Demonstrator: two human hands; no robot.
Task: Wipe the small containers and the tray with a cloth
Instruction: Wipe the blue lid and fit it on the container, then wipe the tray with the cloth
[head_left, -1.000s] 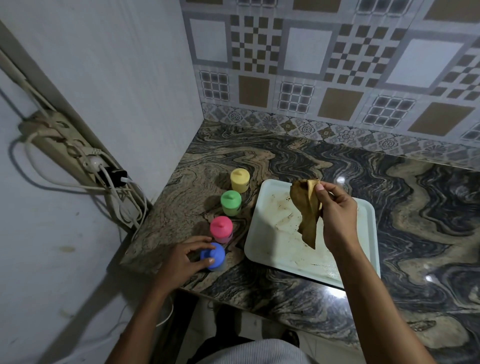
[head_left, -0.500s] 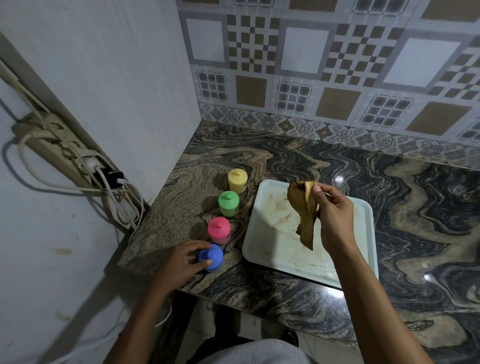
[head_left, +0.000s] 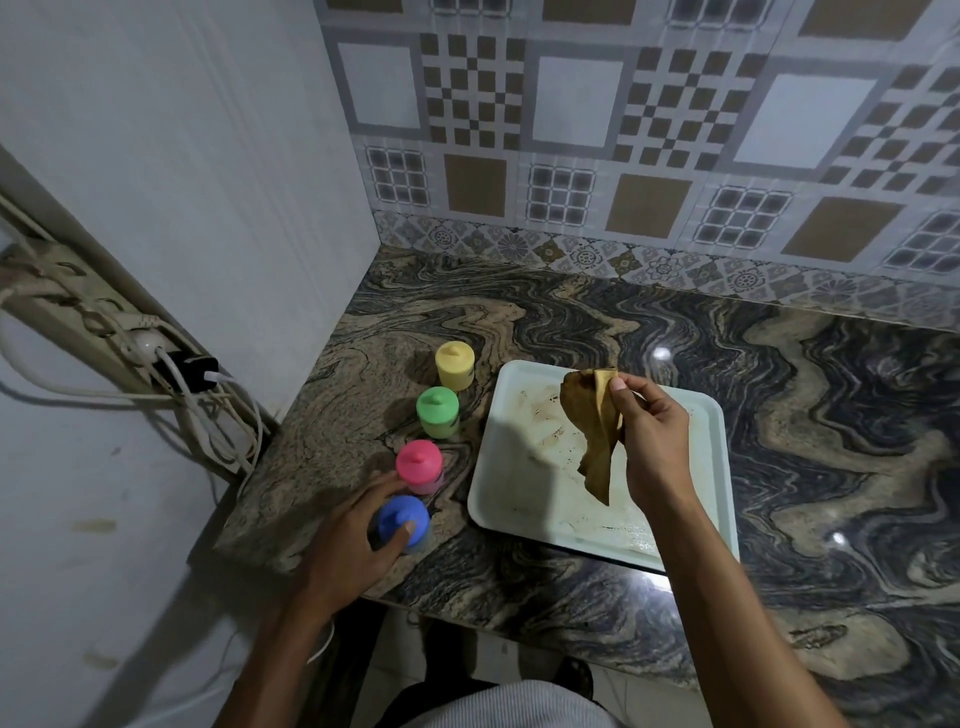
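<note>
1. At the left edge of the frame we see a power strip (head_left: 78, 312) on the white wall. Its cables (head_left: 223, 415) hang beside the counter's left corner.
2. The marbled counter (head_left: 675, 338) fills the middle and right, with patterned tiles (head_left: 571, 104) across the top.
3. Four small capped containers stand in a line left of the tray: yellow container (head_left: 454, 365) uppermost, green container (head_left: 438, 413), pink container (head_left: 420, 466), and blue container (head_left: 404, 519) lowest. The caps are on, so we cannot tell the contents.
4. Our left hand (head_left: 348, 545) grasps the blue container, its fingers close beside the pink one.
5. The pale tray (head_left: 530, 499) lies at centre, holding only brown smears.
6. Our right hand (head_left: 654, 441) pinches the brown cloth (head_left: 592, 426), which hangs over the tray and hides part of it.
</note>
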